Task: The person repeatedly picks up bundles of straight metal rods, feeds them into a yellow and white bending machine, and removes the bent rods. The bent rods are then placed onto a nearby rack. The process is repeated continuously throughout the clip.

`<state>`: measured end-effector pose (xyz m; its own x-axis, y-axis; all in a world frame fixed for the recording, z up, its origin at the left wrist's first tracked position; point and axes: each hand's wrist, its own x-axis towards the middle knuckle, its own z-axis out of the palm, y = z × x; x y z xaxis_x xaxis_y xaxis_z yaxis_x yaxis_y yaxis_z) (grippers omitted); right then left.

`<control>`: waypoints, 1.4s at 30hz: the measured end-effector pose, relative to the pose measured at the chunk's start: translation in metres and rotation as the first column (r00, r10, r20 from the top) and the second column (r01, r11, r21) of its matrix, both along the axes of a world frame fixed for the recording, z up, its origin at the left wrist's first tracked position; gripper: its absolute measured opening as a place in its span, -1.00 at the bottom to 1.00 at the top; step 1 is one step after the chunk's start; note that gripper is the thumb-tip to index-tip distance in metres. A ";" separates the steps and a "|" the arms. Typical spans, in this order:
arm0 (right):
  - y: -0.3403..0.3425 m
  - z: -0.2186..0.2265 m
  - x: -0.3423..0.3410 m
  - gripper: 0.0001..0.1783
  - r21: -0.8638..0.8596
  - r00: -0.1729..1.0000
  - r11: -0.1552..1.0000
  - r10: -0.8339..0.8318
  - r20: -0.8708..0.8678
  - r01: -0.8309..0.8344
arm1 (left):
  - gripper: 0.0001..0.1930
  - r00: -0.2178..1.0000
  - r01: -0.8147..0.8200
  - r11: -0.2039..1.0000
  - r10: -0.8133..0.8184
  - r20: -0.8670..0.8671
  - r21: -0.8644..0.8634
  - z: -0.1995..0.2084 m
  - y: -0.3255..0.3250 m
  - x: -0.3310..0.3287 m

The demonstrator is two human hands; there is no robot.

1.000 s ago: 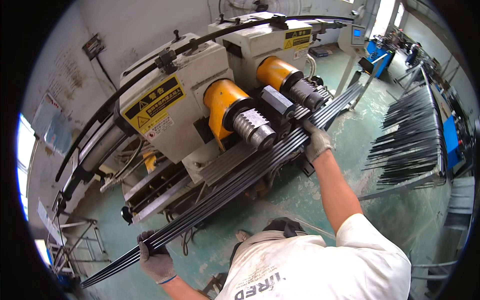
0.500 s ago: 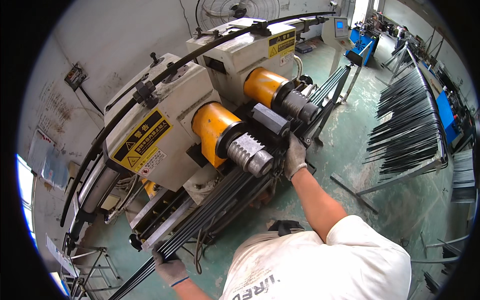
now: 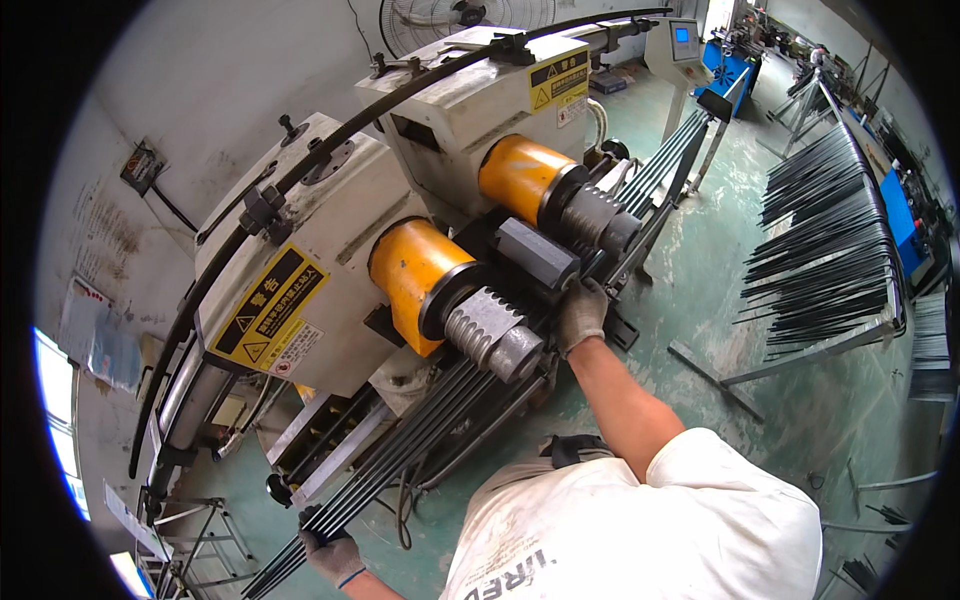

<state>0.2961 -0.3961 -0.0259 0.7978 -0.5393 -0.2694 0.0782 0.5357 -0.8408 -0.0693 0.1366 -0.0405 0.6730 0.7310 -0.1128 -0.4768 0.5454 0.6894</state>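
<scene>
A bundle of long, thin dark metal rods point(image 3: 400, 445) runs slantwise along the front of a two-headed machine point(image 3: 300, 260). At the lower left, my left hand point(image 3: 332, 556), in a grey knitted glove, has its fingers wrapped round the rods near their near end. My right hand point(image 3: 582, 318), gloved alike, is curled in beside the rod line, just below a dark hexagonal block point(image 3: 537, 252). Its fingertips and whatever they grip are hidden. Between my hands, a ridged steel roller point(image 3: 490, 330) sticks out of an orange housing point(image 3: 415, 275) above the rods.
A second orange housing point(image 3: 530, 180) with its ridged roller point(image 3: 598, 217) stands farther along. A curved black bar point(image 3: 370, 115) arches over the machine. To the right, a rack point(image 3: 893, 265) carries many dark rods. A control box point(image 3: 684, 45) is at the back.
The rods near my left hand have spread slightly apart, and that hand sits a little lower. My right hand has shifted slightly left. The whole view has tilted a little.
</scene>
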 end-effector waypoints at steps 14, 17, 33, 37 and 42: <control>-0.010 -0.004 -0.031 -0.57 -0.181 0.998 0.983 0.041 0.042 -0.033 | -0.61 0.988 0.135 0.957 -0.148 -0.033 -0.258 0.028 -0.147 0.090; -0.041 -0.035 -0.031 -0.58 -0.119 0.996 0.993 0.000 0.090 0.011 | -0.63 0.993 0.114 0.966 -0.113 0.018 -0.233 0.030 -0.114 0.070; -0.045 -0.084 -0.106 -0.45 -0.387 0.948 0.867 0.261 -0.182 -0.313 | -0.64 0.991 0.094 0.965 -0.113 -0.067 -0.244 0.036 -0.136 0.080; -0.052 -0.099 -0.109 -0.46 -0.411 0.897 0.798 0.369 -0.244 -0.440 | -0.61 0.993 0.107 0.951 -0.114 -0.007 -0.291 0.053 -0.130 0.064; -0.051 -0.103 -0.139 -0.50 -0.437 0.892 0.779 0.371 -0.258 -0.450 | -0.57 0.999 -0.035 0.964 0.043 0.026 -0.264 0.046 -0.042 -0.004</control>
<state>0.1571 -0.4467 -0.1292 0.9441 -0.2602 -0.2026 -0.2042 0.0212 -0.9787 -0.0733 0.0949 0.0054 0.6510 0.7038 -0.2843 -0.5201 0.6864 0.5083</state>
